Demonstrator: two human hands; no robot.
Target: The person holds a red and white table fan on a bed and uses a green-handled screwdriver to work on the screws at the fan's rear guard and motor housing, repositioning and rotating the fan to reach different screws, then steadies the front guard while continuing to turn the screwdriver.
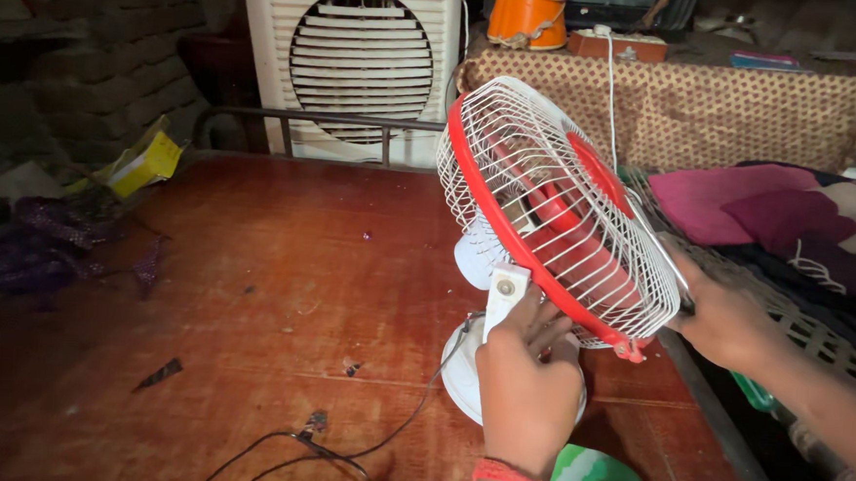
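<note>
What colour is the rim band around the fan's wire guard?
Red, circling the white wire guard of the table fan; the head view shows the rim band best.

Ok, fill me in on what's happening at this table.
A person is handling a small table fan with a white wire cage and red rim, standing tilted on a reddish wooden table. The left hand grips the fan's white neck just above its round base. The right hand is at the far edge of the cage, holding a thin tool whose tip cannot be made out. The fan's cord trails across the table. A white air cooler stands behind.
</note>
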